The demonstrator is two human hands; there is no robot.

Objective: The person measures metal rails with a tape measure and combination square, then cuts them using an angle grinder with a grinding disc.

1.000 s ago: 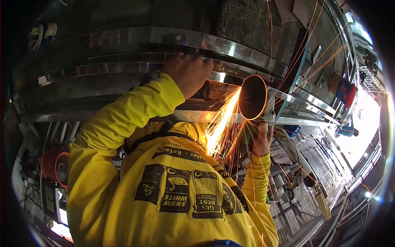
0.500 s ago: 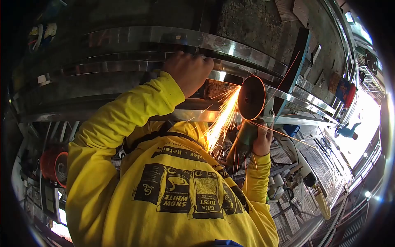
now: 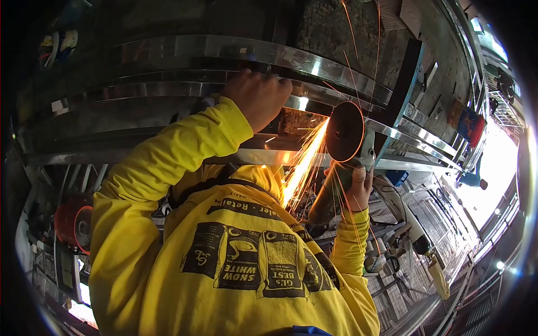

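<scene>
My right hand (image 3: 357, 187) is wrapping closed around the grinder (image 3: 326, 199), its disc (image 3: 344, 133) throwing sparks (image 3: 305, 162) at the metal bar (image 3: 305, 105).
The bar is running left to right across my front, its long axis passing the disc, which is standing on edge. My right hand is sitting nearer, just on my side of the disc; my left hand (image 3: 256, 99) is curling closed over the bar, left of the disc and apart from it, fingertips hiding, so I cannot tell how firmly. Sparks are streaming from the disc's left edge toward my shirt (image 3: 241, 246). A rail (image 3: 269, 157) is crossing on my side of the disc, a dark board (image 3: 402, 84) is narrowing the room to its right, and a gap with a brown block (image 3: 294, 122) is lying left, before my left hand.
</scene>
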